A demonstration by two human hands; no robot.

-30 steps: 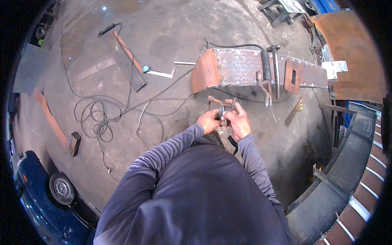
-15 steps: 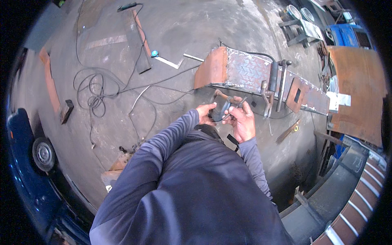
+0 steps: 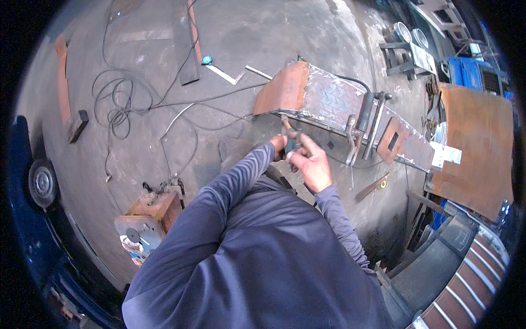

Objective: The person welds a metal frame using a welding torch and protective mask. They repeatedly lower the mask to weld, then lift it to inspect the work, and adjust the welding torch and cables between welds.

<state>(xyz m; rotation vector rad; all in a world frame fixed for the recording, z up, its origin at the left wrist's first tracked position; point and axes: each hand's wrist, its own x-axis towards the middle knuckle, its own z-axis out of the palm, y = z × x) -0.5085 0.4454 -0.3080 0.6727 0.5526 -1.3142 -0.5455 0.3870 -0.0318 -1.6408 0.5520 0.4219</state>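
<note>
My left hand (image 3: 278, 145) is closed around a metal tool (image 3: 287, 127) with a dark body and a rusty orange-brown upper part. My right hand (image 3: 309, 164) has its fingers curled on the same tool, just right of my left hand. The tool's lower part is hidden by my fingers. Just beyond my hands lies a tapered steel piece (image 3: 329, 93) with a rusty end face. On its right part are a dark cylindrical tool (image 3: 367, 109), a metal bar (image 3: 378, 123), a wrench-like tool (image 3: 350, 137) and a slotted rusty plate (image 3: 389, 140).
Looped cables (image 3: 123, 109) lie on the floor at left, near a blue tape measure (image 3: 206, 60). A boxy machine (image 3: 159, 205) stands at lower left, beside a dark blue vehicle (image 3: 38, 236). Rusty sheets (image 3: 471, 142), a low stand (image 3: 416, 63) and a curved black beam (image 3: 433, 263) are at right.
My hands have moved with the tool and sit closer together than half a second ago. The view has shifted, bringing more of the machine at lower left into sight.
</note>
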